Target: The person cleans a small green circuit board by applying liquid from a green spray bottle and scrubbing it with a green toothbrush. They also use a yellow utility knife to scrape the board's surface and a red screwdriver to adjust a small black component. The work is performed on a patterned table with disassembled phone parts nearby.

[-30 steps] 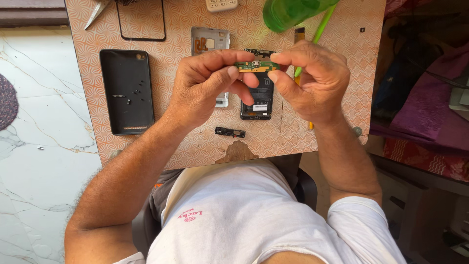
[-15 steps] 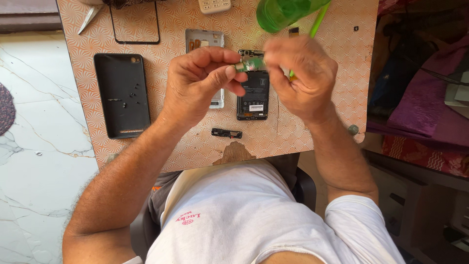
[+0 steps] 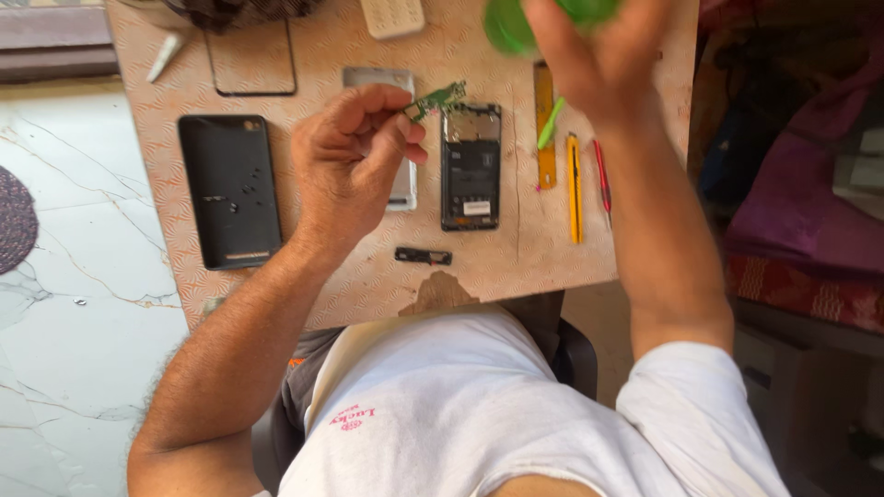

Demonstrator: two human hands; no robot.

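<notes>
My left hand (image 3: 354, 156) pinched the small green circuit board (image 3: 435, 99), long axis pointing right toward the opened phone (image 3: 471, 166) just below; my right hand (image 3: 599, 55), blurred, seemingly grasped a green bottle (image 3: 516, 23).

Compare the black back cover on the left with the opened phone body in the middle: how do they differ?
The black back cover is larger and plain dark; the opened phone body is narrower and shows inner parts and a white label. The cover lies apart from the left hand, the body just beside it. Both lie flat on the table.
</notes>
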